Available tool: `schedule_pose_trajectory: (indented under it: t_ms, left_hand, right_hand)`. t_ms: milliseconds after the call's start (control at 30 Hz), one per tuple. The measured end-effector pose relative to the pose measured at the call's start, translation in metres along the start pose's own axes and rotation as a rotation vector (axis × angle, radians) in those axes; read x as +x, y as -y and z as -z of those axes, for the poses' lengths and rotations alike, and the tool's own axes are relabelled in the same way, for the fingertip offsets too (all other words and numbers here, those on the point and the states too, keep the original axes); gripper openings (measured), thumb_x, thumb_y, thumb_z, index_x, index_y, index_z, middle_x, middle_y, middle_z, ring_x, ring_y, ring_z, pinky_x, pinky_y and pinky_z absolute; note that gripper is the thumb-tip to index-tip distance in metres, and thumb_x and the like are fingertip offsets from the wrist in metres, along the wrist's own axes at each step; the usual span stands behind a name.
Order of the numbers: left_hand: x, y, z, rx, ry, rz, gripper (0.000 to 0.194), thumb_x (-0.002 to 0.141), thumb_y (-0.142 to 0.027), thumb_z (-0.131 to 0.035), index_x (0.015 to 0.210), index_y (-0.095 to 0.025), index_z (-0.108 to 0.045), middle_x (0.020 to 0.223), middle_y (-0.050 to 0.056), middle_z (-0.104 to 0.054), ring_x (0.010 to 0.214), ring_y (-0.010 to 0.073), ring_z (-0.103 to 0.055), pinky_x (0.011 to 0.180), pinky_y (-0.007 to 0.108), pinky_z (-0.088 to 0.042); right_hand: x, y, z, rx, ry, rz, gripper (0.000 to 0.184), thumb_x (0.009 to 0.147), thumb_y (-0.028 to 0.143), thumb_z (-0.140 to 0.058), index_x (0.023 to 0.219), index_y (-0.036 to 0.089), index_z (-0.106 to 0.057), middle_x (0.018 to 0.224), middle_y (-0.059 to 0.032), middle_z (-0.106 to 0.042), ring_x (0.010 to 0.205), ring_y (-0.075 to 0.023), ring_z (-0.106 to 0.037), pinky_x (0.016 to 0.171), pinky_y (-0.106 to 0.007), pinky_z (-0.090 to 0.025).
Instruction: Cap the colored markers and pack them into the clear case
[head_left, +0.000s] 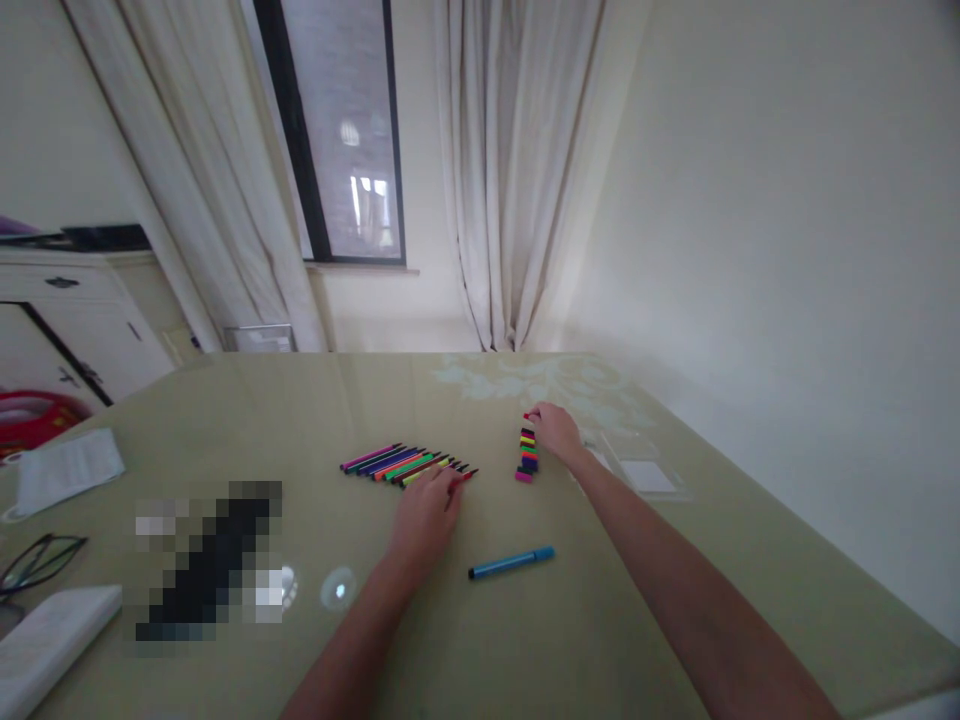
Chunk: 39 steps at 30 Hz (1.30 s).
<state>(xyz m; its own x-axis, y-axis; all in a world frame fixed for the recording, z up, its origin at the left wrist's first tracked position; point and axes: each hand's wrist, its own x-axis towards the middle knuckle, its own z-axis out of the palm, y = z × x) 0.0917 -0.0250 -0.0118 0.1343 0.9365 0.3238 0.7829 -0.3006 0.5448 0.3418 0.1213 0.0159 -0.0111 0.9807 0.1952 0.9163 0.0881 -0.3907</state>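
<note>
- Bare right forearm point(697, 610) nearest camera, stretches from the bottom edge up to the right hand point(556, 433).
- Right hand: thumb and fingers pinched on a small red plastic cap point(528, 415), just beyond the far end of the cap column.
- Short column of small multicoloured plastic caps point(529, 452) lies left of the right wrist, pink one at the near end.
- Left hand point(426, 508): fingers bent, gripping a slim red felt-tip pen point(464, 477), black tip toward the right; exact contact partly hidden.
- Slanted row of slim multicoloured uncapped felt-tip pens point(390, 463), side by side on the pale green glossy counter point(577, 650), left of the caps; left hand overlaps its right end.
- Single blue capped felt-tip pen point(511, 563) lies well apart, between the forearms.
- Right of right hand: clear plastic tray point(679, 495) with white card point(649, 476).
- Left side: flat white box point(60, 640), dark-framed glasses point(51, 540), white face mask point(71, 470); dark pixelated patch beside them, cannot tell what.
</note>
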Motion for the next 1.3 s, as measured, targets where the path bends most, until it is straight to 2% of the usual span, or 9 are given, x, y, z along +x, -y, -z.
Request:
schedule_pose_trajectory:
  t_ms: [67,133,200,267,367,467,633,967,1300]
  left_hand:
    - [0.003,0.011,0.000,0.131,-0.056,0.031,0.021,0.095,-0.019,-0.053,0.106,-0.020,-0.071,0.111,0.011,-0.069,0.105,0.0274,-0.063,0.093,0.040,-0.047]
    - [0.003,0.017,-0.001,0.193,-0.037,0.039,0.018,0.094,-0.020,-0.056,0.101,-0.022,-0.072,0.108,0.010,-0.067,0.102,0.0268,-0.063,0.091,0.039,-0.048]
    - [0.002,0.020,-0.003,0.195,-0.005,0.030,0.014,0.094,-0.022,-0.057,0.095,-0.022,-0.071,0.104,0.008,-0.066,0.099,0.0261,-0.063,0.089,0.038,-0.048]
    - [0.001,0.020,-0.003,0.164,-0.001,0.018,0.012,0.093,-0.023,-0.059,0.093,-0.021,-0.070,0.104,0.008,-0.065,0.100,0.0272,-0.062,0.090,0.039,-0.048]
    - [0.001,0.018,-0.002,0.103,-0.040,-0.009,0.010,0.092,-0.024,-0.060,0.093,-0.022,-0.070,0.104,0.009,-0.066,0.105,0.0298,-0.061,0.093,0.044,-0.048]
    - [0.001,0.010,0.000,-0.046,-0.064,-0.017,0.011,0.095,-0.028,-0.057,0.095,-0.023,-0.066,0.102,0.007,-0.069,0.102,0.0287,-0.062,0.092,0.044,-0.049]
    - [-0.003,-0.008,0.000,-0.351,-0.045,0.002,0.018,0.102,-0.036,-0.050,0.104,-0.023,-0.062,0.101,0.006,-0.070,0.093,0.0225,-0.066,0.084,0.036,-0.051]
    - [-0.008,-0.012,-0.001,-0.398,-0.058,-0.063,0.018,0.102,-0.035,-0.050,0.107,-0.023,-0.063,0.102,0.005,-0.070,0.093,0.0197,-0.065,0.082,0.031,-0.051]
    - [-0.009,-0.020,0.004,-0.421,-0.111,-0.074,0.017,0.102,-0.033,-0.052,0.106,-0.022,-0.064,0.099,0.003,-0.070,0.089,0.0178,-0.065,0.081,0.029,-0.052]
  right_hand:
    - [-0.013,0.006,0.003,0.076,-0.032,0.036,0.023,0.098,0.023,-0.054,0.104,0.018,-0.075,0.106,-0.0105,-0.078,0.097,-0.0204,-0.070,0.084,-0.029,-0.049]
    - [-0.035,0.010,0.003,0.193,-0.027,0.096,0.022,0.097,0.028,-0.056,0.107,0.021,-0.074,0.104,-0.0060,-0.078,0.093,-0.0172,-0.071,0.083,-0.027,-0.052]
    - [-0.061,0.012,0.001,0.525,-0.029,0.177,0.023,0.093,0.032,-0.061,0.107,0.020,-0.074,0.101,-0.0072,-0.078,0.088,-0.0194,-0.071,0.080,-0.032,-0.055]
    - [-0.085,0.011,-0.001,0.706,-0.027,0.202,0.030,0.092,0.037,-0.060,0.116,0.023,-0.073,0.112,-0.0082,-0.076,0.095,-0.0208,-0.070,0.085,-0.037,-0.057]
    - [-0.106,0.008,-0.001,0.908,0.044,0.165,0.031,0.090,0.044,-0.064,0.111,0.024,-0.076,0.115,-0.0080,-0.074,0.101,-0.0232,-0.069,0.089,-0.041,-0.058]
    - [-0.109,0.006,0.002,1.103,0.117,0.085,0.027,0.082,0.044,-0.076,0.100,0.024,-0.076,0.102,-0.0058,-0.075,0.094,-0.0221,-0.070,0.088,-0.040,-0.060]
    - [-0.105,0.004,0.006,1.325,0.128,0.032,0.032,0.074,0.040,-0.086,0.096,0.023,-0.070,0.089,-0.0032,-0.075,0.088,-0.0210,-0.071,0.085,-0.038,-0.059]
    - [-0.112,0.010,0.019,1.382,0.176,0.077,0.027,0.074,0.036,-0.088,0.092,0.022,-0.073,0.091,-0.0042,-0.078,0.090,-0.0220,-0.073,0.085,-0.040,-0.061]
    - [-0.116,0.011,0.025,1.605,0.251,0.058,0.023,0.070,0.027,-0.092,0.082,0.023,-0.072,0.090,-0.0002,-0.077,0.085,-0.0159,-0.072,0.081,-0.030,-0.060]
